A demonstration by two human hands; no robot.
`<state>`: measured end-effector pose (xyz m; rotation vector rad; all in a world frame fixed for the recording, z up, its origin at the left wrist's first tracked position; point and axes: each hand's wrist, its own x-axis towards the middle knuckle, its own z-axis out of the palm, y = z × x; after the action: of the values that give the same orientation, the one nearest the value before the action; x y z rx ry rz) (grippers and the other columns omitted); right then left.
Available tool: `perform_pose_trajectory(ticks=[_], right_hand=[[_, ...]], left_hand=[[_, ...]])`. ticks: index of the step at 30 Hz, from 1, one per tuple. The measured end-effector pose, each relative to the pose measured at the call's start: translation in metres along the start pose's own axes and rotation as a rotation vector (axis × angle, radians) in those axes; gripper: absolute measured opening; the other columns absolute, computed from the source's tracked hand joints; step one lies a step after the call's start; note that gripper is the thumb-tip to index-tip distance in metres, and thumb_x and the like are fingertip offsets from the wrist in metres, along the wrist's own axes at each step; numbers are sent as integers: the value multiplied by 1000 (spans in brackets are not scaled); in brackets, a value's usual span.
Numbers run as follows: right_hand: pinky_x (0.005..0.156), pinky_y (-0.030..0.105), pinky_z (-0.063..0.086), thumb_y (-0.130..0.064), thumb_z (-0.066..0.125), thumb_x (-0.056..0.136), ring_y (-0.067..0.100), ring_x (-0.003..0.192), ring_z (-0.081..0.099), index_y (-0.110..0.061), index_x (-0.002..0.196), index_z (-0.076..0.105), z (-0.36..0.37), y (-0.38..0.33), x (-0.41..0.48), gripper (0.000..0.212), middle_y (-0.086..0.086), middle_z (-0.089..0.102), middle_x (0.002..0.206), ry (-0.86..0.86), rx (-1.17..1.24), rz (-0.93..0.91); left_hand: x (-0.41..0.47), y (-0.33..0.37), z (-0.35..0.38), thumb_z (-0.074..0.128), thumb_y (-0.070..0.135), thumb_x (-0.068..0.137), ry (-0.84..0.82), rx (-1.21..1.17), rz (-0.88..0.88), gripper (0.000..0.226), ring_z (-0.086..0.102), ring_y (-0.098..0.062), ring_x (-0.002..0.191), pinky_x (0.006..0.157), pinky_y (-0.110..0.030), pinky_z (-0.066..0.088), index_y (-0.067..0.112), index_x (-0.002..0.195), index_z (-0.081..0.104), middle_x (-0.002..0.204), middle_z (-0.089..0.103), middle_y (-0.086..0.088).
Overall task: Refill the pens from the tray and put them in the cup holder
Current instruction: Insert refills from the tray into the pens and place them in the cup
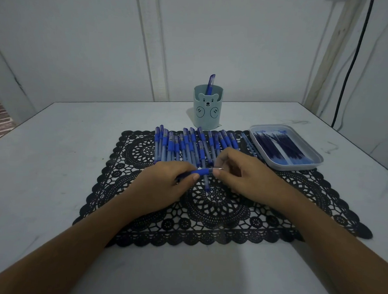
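Table (53, 162) with mat (219, 211) laid on its middle. Row of pens (188, 144) lies side by side along the mat's far edge. Cup holder (207, 111) stands on the table just behind the row, one pen (210, 82) upright in it. Tray (299, 168) at far right, overlapping the mat's corner, refills (280, 147) in it. Loose pen (249, 143) between row and tray (touching tray? cannot tell). Before the row, over the mat: held pen (204, 171) lying crosswise, left hand (164, 185) gripping its barrel, right hand (243, 172) pinching the tip end.

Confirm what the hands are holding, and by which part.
One blue pen: the left hand grips its barrel, the right hand pinches the tip end.
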<state>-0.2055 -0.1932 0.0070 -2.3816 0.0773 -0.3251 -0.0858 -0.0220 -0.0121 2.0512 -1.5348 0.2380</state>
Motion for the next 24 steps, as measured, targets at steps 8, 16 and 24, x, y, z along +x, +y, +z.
perform_pose_trajectory(ticks=[8,16,24], right_hand=[[58,17,40,-33,53,89,2,60,45,-27,82,54,-1,1,1,10,-7,56,73,-27,-28,2],[58,23,37,-32,48,92,8,58,45,-28,74,50,0,-2,2,19,-7,52,65,33,-33,-2],[59,19,38,-54,41,89,7,75,50,-21,90,51,-14,9,1,34,-6,52,86,-61,-676,79]], left_hand=[[0,1,2,34,49,89,-16,29,21,44,44,7,54,49,-13,34,20,98,65,61,46,19],[1,2,1,39,44,90,52,89,41,38,50,0,60,50,-17,41,18,96,67,75,62,13],[1,-3,-2,36,50,87,47,74,-120,34,51,1,68,54,-10,33,32,101,62,70,54,20]])
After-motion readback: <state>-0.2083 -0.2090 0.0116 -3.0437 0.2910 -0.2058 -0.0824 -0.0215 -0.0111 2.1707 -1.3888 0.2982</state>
